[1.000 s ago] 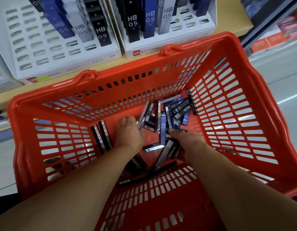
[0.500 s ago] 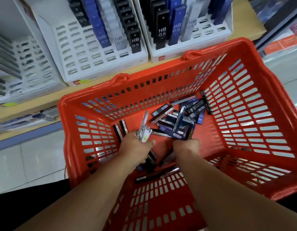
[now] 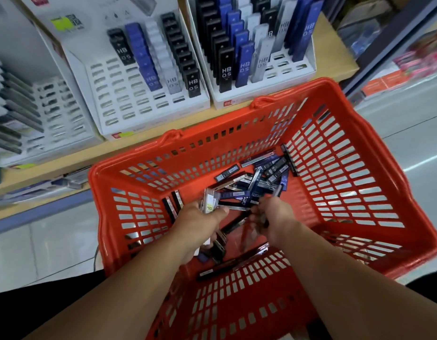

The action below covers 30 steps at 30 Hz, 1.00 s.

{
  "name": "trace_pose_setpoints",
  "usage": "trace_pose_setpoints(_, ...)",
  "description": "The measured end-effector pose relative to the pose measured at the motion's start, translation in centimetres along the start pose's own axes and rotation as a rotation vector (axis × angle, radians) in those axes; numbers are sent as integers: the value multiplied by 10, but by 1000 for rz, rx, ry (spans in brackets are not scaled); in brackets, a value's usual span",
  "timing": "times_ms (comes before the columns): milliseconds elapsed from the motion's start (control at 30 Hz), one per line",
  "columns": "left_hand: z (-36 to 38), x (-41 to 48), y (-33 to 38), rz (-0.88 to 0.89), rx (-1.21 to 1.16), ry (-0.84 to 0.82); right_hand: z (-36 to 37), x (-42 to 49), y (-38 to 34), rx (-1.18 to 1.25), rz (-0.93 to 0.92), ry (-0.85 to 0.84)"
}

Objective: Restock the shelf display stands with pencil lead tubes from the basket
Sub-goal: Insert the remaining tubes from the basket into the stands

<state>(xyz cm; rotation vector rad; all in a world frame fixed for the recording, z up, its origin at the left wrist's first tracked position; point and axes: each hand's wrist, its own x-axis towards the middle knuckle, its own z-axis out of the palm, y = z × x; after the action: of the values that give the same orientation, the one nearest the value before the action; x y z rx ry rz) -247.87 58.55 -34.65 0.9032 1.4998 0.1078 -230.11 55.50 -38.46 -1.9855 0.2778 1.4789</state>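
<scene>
A red plastic basket (image 3: 347, 192) sits in front of me with several black, blue and clear pencil lead tubes (image 3: 259, 177) scattered on its bottom. My left hand (image 3: 200, 222) is inside the basket and grips a small bunch of clear tubes (image 3: 207, 201) that stick up past the thumb. My right hand (image 3: 273, 217) is beside it, fingers curled round dark tubes that are blurred. Two white display stands hold rows of HB 0.5 tubes on the shelf behind: the left stand (image 3: 129, 104) has many empty slots, the right stand (image 3: 273, 79) is fuller.
The wooden shelf (image 3: 330, 45) runs along the basket's far rim. A third stand with grey items (image 3: 40, 114) is at far left. Tiled floor (image 3: 396, 133) lies to the right, with another shelving unit (image 3: 396, 33) at the upper right.
My view has tilted up, showing more of the stands. My left hand lifted a bunch of clear tubes out of the pile. My right hand closed on dark tubes and rose slightly.
</scene>
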Motion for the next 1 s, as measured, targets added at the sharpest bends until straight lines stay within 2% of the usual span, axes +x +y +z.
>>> trace_pose_setpoints(167, -9, -3, -1, -3, -16, 6, -4, -9, -9, 60, 42, -173)
trace_pose_setpoints(267, -12, -4, 0, 0, 14, 8, 0, -18, -13, -133, -12, -181)
trace_pose_setpoints(367, -17, -13, 11, 10, -10, -34, 3, -24, -14, -392, -152, -190)
trace_pose_setpoints(433, -23, -23, 22, 22, -52, -89, 5, -32, -21, -414, -232, -253)
trace_pose_setpoints(567, -42, -55, 48, 64, -91, -178, 13, -80, -54, -445, -327, -350)
trace_pose_setpoints(667, -61, -91, 73, 100, -73, -263, 21, -139, -79, -409, -348, -502)
trace_pose_setpoints(767, -85, -132, 97, 121, -68, -340, 34, -198, -96, -504, -432, -638)
trace_pose_setpoints(900, -125, -180, 126, 251, 82, -305, 49, -256, -117, -532, -462, -799)
trace_pose_setpoints(1000, -155, -206, 143, 329, 86, -220, 61, -277, -133, -501, -496, -791)
